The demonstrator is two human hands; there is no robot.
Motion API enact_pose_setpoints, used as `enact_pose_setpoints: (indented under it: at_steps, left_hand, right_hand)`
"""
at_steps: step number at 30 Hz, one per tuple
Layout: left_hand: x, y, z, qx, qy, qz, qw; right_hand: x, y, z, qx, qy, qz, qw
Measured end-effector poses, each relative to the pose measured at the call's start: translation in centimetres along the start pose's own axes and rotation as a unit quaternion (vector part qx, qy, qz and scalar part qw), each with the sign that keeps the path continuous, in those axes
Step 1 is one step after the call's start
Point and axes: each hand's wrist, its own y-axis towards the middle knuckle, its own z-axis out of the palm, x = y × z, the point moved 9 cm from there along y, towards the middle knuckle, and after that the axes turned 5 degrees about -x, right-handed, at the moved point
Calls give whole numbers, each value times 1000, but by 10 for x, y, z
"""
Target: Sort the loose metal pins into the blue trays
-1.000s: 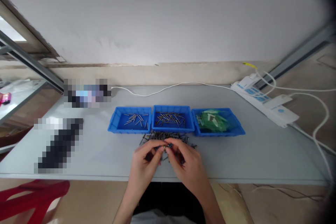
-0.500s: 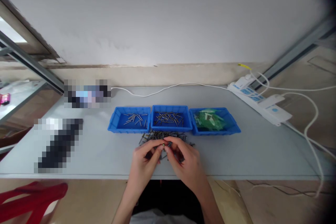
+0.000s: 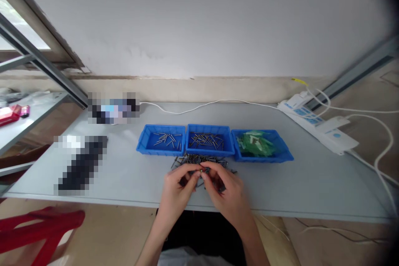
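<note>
Resting at the far left, a side shelf (image 3: 37,118) carries a red item (image 3: 9,116) and a pink one (image 3: 25,111), while part of a red stool (image 3: 43,230) shows lower down. On the grey surface (image 3: 131,174) lies a dark object (image 3: 82,168), pixelated beyond recognition, with another pixelated object (image 3: 115,110) behind it; a white cable (image 3: 193,110) runs from there along the back.

Next comes the left blue bin (image 3: 160,152), holding scattered thin metal pins (image 3: 168,137). The left hand (image 3: 176,185) is nearer the front edge, its grip pinching a small metal piece (image 3: 202,171) between thumb and forefinger. That piece is held just in front of the middle blue bin (image 3: 210,152), which contains more slender pins (image 3: 205,139), and at the near side of a loose pile of metal parts (image 3: 202,159). The right hand (image 3: 230,187) meets the left fingertip to fingertip, its grip pinching the same piece; most of it is hidden by the fingers.

Farther right, the right blue bin (image 3: 264,159) holds green packets (image 3: 257,143). A white power strip (image 3: 318,124) lies slantwise beyond, well apart from the bins.
</note>
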Motion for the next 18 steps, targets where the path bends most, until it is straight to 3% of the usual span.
enact_pose_setpoints:
  at_steps: [18]
  left_hand:
    - [-1,-1,-2,-1,13,-5,1000]
  right_hand:
    - [-1,0,0,0,8,16,1000]
